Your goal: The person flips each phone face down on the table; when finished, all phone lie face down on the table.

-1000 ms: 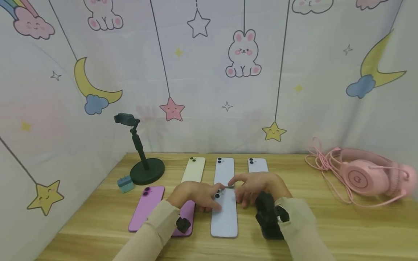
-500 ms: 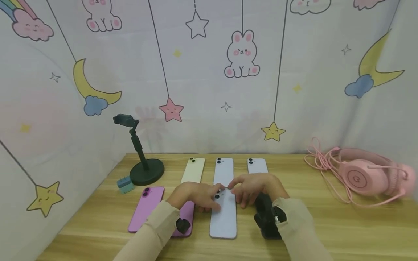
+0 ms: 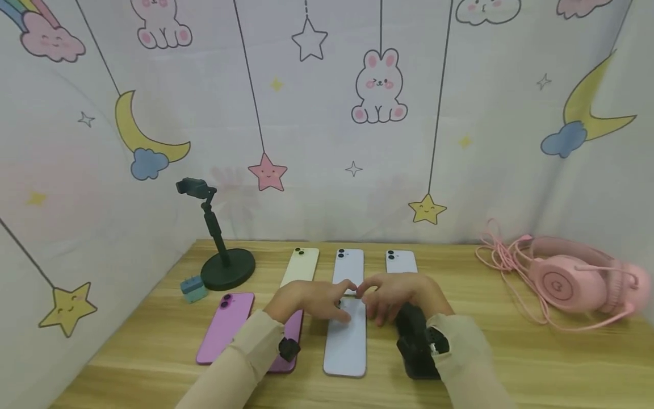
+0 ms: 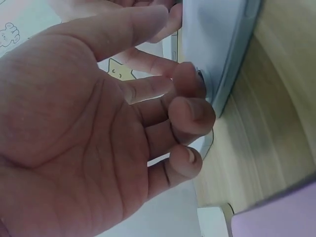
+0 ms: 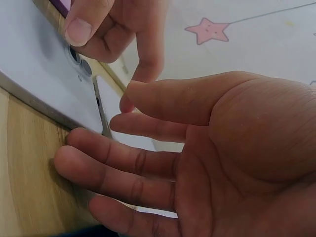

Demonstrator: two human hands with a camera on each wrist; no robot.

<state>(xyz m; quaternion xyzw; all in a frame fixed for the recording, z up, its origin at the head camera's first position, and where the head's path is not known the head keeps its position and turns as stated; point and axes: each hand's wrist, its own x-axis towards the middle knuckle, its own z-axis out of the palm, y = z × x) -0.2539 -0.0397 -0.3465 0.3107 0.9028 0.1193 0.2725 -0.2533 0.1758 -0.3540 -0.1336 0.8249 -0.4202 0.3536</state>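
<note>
A pale blue-white phone (image 3: 345, 349) lies back up on the wooden table, its camera end away from me. My left hand (image 3: 318, 300) is over its upper left; in the right wrist view that hand's thumb rests beside the lens of the phone (image 5: 44, 69) and its index finger reaches past the top end. At the upper right corner is my right hand (image 3: 395, 292), its index finger bent toward the left one. The index fingertips nearly meet. In the right wrist view the right hand (image 5: 237, 148) has loosely extended fingers, with fingertips by the phone's edge.
Two purple phones (image 3: 225, 329) lie at left, one partly under the left sleeve. Behind are a cream phone (image 3: 300, 267) and two pale phones (image 3: 349, 270). A black stand (image 3: 227, 270), blue charger (image 3: 194, 288), pink headphones (image 3: 572, 278) and a black object (image 3: 421, 366) are around.
The pale phone has shifted slightly left. The left thumb has moved a little further over its back, and both hands stay at its top end.
</note>
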